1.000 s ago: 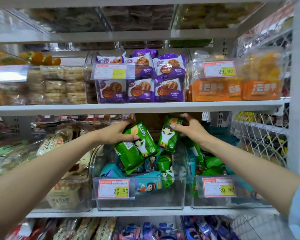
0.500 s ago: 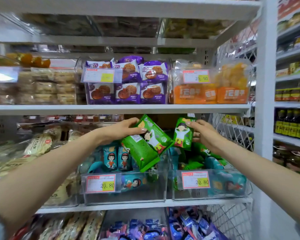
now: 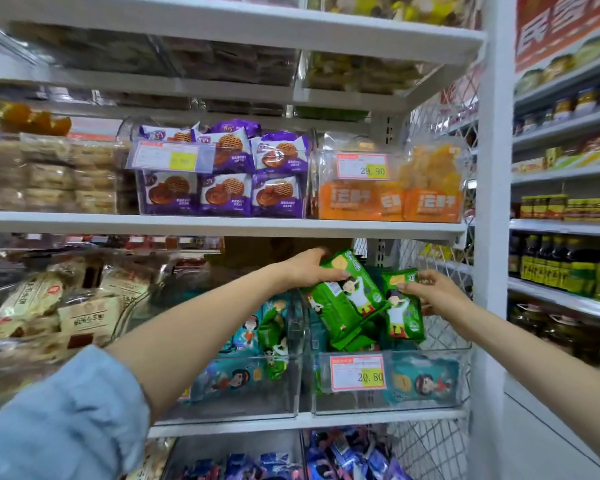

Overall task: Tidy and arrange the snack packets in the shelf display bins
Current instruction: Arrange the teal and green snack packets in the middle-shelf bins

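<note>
Green foil fills both hands. The left hand [image 3: 305, 271] is clamped from above on a bundle of green packets [image 3: 350, 303], fingers curled over its upper edge. The right hand [image 3: 437, 294] pinches the top corner of a single green packet [image 3: 404, 317]. Both loads hang over the right bin [image 3: 440, 405], just above the green packets already lying in it, with a teal packet [image 3: 423, 382] behind its front wall beside the price tag [image 3: 357, 372].

This looks like the sorting step: green packets being gathered into the right bin, while the left bin [image 3: 257, 407] holds mostly teal packets [image 3: 243, 379]. Next, the packets need lowering in and standing face-out in a row.

The bundle tilts, its long axis running from upper left down to lower right, printed face toward the camera. The single packet is nearly upright, long axis vertical, top edge up, leaning slightly.
</note>
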Available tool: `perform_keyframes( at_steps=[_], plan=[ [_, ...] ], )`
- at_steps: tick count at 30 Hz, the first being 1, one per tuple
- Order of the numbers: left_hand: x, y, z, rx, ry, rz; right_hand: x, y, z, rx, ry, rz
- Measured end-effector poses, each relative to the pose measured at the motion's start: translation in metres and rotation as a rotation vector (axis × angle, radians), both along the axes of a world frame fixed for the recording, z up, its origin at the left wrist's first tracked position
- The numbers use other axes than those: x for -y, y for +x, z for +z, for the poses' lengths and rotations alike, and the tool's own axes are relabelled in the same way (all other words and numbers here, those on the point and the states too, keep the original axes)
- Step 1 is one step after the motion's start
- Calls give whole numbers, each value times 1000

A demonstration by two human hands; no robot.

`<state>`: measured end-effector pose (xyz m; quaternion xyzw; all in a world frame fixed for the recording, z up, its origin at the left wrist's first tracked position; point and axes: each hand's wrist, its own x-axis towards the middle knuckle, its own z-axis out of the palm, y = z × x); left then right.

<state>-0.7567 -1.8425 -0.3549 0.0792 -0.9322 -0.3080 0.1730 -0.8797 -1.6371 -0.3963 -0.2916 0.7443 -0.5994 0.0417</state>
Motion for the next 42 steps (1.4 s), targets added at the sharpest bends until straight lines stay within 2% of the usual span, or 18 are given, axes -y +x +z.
perform_keyframes(
  at_steps=[4,8,10,13,15,22,25,33,42],
  plan=[
    [1,-3,3,28,4,-11,-7,-7,-4,0,-47,7],
    [7,6,6,7,20,-20,-3,-14,-6,-1,5,-7],
    [3,7,6,-4,-82,-17,1,-14,-8,-1,32,11],
    [-5,1,5,26,-341,0,3,-16,-13,-15,114,27],
    [-8,-4,1,53,-417,-22,2,-16,-15,-70,165,5],
    [3,-6,-10,-55,-342,-72,-1,-9,-13,-348,189,-40],
    [13,5,-7,-134,-351,-64,0,1,-8,-424,121,-16],
    [58,54,-20,-178,-161,-6,27,28,-3,-425,35,145],
    [102,95,-41,-53,-131,38,85,68,-3,-516,46,348]
  ],
)
